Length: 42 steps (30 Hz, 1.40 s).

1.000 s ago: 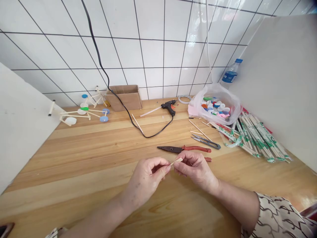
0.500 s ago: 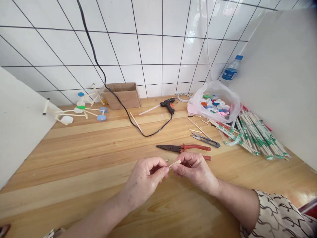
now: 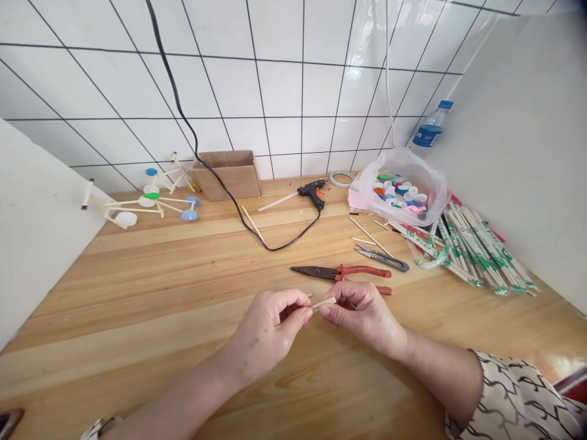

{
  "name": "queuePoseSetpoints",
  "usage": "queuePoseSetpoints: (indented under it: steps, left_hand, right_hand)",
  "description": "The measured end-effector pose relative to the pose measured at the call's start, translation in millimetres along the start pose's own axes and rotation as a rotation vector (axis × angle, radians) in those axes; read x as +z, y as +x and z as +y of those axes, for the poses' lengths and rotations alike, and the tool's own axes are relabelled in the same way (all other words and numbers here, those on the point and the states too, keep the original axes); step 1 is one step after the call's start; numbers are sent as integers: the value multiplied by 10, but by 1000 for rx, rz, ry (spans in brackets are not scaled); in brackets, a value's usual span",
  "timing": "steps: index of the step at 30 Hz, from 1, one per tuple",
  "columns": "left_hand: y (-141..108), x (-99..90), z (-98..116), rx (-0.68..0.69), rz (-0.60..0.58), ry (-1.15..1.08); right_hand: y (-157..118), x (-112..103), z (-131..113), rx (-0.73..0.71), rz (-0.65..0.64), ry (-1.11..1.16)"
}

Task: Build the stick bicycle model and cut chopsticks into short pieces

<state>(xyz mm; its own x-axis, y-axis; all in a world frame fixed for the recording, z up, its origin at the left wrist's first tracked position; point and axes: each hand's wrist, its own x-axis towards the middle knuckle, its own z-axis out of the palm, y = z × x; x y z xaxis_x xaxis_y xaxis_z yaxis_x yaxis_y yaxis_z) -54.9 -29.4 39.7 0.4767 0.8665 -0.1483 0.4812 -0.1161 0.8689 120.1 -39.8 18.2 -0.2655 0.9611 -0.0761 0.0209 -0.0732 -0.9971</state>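
Note:
Near the middle of the wooden table point(image 3: 151, 311), my left hand point(image 3: 275, 324) pinches a short pale wooden piece point(image 3: 324, 303) between thumb and fingers. The piece slants up to the right, and its right end is pinched by my right hand point(image 3: 360, 315). Another small stick tip shows just behind my left fingers. Right behind my hands lie pliers point(image 3: 321, 272) with red handles, partly covered by my right hand. Grey thread snips point(image 3: 383, 256) and loose thin sticks point(image 3: 370, 235) are beyond them.
A black glue gun point(image 3: 312, 194) with its cord, a cardboard box point(image 3: 233, 178) and a tape roll point(image 3: 342, 178) stand toward the tiled wall. Stick-and-cap models point(image 3: 149, 201) are at left. At right are a bag of bottle caps point(image 3: 401, 192), wrapped chopsticks point(image 3: 486, 250) and a bottle point(image 3: 428, 131).
Both hands hold nearly the same pose around the wooden piece. The camera view has shifted very slightly.

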Motion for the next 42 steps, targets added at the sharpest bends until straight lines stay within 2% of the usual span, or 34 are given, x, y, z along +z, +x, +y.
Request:
queuePoseSetpoints:
  steps: [5,9,11,14,18,22,26,29,32,34,36,37,39,42]
  left_hand:
    - [-3,-31,-15,212,48,308]
    - [-49,-21,-15,446,62,616]
    - [-90,-3,-2,577,42,813]
    - [-143,27,31,753,-9,1116]
    - [-161,49,80,860,-11,1337]
    - [-170,51,136,916,10,1356]
    - [-200,66,174,887,-50,1350]
    - [-192,83,154,860,-42,1326]
    - [-152,79,105,910,101,1220]
    - [-128,56,87,940,200,1044]
    - [-118,21,95,879,270,769]
    - [-120,3,106,800,307,609]
    - [-127,-21,129,556,371,288]
    - [-127,4,120,125,334,-124]
  right_hand:
    - [9,-74,-107,-118,-114,-321]
    - [-15,-103,-175,-352,-224,-620]
    - [-38,-93,-168,-467,-229,-804]
    - [-72,-57,-125,-534,-202,-1004]
    - [-94,-5,-51,-451,-254,-1006]
    - [-100,35,-17,-335,-274,-941]
    - [-105,54,0,-249,-312,-871]
    - [-94,60,51,-205,-300,-781]
    - [-61,62,97,-137,-253,-566]
    - [-31,53,98,-73,-218,-372]
    - [1,30,77,6,-168,-203]
    - [16,14,65,45,-137,-127]
    - [41,-19,47,101,-83,28]
    - [59,-48,45,140,-30,250]
